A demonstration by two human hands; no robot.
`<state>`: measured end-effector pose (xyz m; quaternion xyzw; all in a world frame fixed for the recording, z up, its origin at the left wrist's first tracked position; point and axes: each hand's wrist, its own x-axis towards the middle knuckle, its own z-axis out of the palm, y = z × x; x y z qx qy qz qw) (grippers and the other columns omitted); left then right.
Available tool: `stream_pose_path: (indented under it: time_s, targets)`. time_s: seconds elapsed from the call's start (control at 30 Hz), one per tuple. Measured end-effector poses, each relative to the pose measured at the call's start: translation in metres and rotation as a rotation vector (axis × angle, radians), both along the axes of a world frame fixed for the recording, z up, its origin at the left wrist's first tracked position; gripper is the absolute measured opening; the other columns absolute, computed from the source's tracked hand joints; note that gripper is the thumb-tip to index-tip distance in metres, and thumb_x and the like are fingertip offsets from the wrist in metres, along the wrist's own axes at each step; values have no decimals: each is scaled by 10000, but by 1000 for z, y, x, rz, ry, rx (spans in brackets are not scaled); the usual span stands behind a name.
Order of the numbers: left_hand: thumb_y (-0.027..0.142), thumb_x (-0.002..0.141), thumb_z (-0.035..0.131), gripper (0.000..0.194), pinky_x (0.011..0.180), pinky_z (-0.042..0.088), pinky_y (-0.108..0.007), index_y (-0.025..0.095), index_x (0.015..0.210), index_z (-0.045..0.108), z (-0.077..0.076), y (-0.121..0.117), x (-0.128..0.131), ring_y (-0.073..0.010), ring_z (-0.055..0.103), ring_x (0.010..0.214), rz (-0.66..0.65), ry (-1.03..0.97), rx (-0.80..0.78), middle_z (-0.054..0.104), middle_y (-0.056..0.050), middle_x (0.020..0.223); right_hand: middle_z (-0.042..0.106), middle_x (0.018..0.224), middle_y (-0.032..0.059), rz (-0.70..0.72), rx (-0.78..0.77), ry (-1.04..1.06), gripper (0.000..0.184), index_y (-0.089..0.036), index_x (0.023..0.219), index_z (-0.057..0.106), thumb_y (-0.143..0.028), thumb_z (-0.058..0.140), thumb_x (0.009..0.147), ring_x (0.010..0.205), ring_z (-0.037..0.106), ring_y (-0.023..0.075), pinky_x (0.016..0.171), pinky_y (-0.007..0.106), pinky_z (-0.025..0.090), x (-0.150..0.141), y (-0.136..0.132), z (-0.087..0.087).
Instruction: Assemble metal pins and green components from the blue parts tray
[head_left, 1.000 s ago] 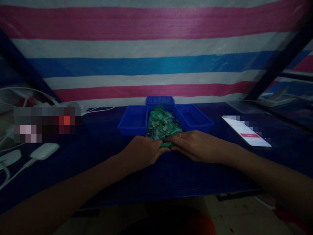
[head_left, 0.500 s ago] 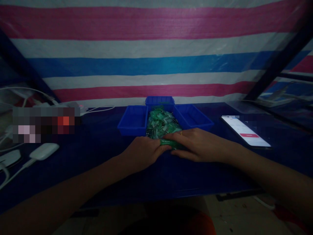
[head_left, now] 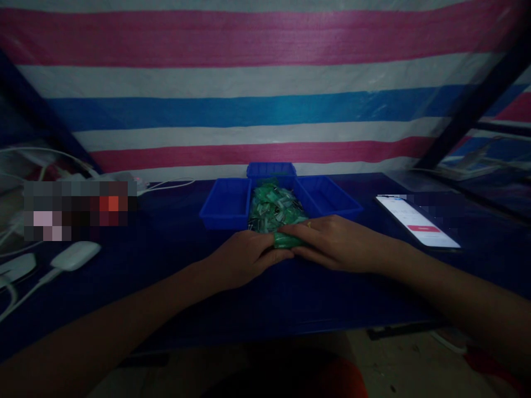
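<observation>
My left hand [head_left: 244, 254] and my right hand [head_left: 334, 243] meet in front of the pile, low over the blue table. Fingers and thumbs of both are closed on a shiny green plastic packet [head_left: 287, 240], which shows between them; its ends and contents are hidden. Right behind it lies a heap of small green see-through plastic packets [head_left: 276, 204] with some dark, thin bits among them. A blue bin [head_left: 227, 222] stands to the left of the heap and another blue bin [head_left: 346, 210] to the right, angled outward.
Behind the heap stands a third blue bin [head_left: 271, 167]. A phone [head_left: 418, 224] with a lit screen lies at the right. White chargers [head_left: 77, 256] and cables are at the left, beside a blurred-out patch. A striped sheet [head_left: 265, 110] hangs at the back of the blue table [head_left: 290, 298].
The green packet between my hands has shifted and now looks flatter and broader. My fingers have moved slightly around it, the right ones first opening wider, then closing. The bins and heap stay put.
</observation>
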<state>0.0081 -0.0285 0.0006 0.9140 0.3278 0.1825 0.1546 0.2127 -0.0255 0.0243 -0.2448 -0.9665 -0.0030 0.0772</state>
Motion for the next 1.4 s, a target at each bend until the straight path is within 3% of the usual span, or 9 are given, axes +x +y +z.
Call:
stream_pose_path:
  time_s: [0.37,0.53,0.67,0.77,0.9,1.17,1.4]
  targets:
    - [304,864,432,239,479,328,-203,140,724,535,-4,-1,0,-87,507,508,-6,55,140,560,16,591,596,789,64,-61,-43,11,362,-131,1115,466,-363,275,913,670,557,140,605,266,401,1,0,4]
    - [309,860,419,276,452,302,-206,148,655,508,-6,-3,0,-80,469,454,12,72,217,489,36,505,579,752,62,-154,37,46,346,-124,1102,483,-315,264,913,629,526,141,582,272,393,1,2,3]
    - [305,861,416,273,446,280,-202,152,650,498,-3,-4,-1,-68,439,433,42,29,214,468,48,496,553,832,92,-112,149,149,277,-127,981,552,-253,327,883,734,503,166,621,288,404,3,3,3]
    - [318,865,410,286,442,277,-194,153,646,493,2,-5,0,-62,433,431,126,-31,141,466,52,490,536,881,101,-100,257,265,252,-138,986,579,-232,385,858,819,485,182,659,294,405,5,2,5]
    - [349,869,393,338,435,304,-178,150,612,484,7,-4,2,-56,444,435,209,-155,-25,483,52,487,552,741,53,-102,268,291,300,-153,1082,564,-228,360,876,689,498,139,594,260,391,8,-1,7]
    - [286,863,367,223,408,386,-159,145,747,495,7,3,1,-56,506,485,191,-517,-389,569,12,641,589,668,15,-47,244,220,361,-158,1214,480,-227,333,891,570,494,100,531,231,376,10,1,3]
    - [364,889,285,307,406,421,-185,141,853,492,13,5,-1,-97,549,532,177,-681,-491,548,-9,617,574,726,42,10,272,287,324,-121,1145,534,-180,357,881,629,500,106,557,230,408,5,-1,1]
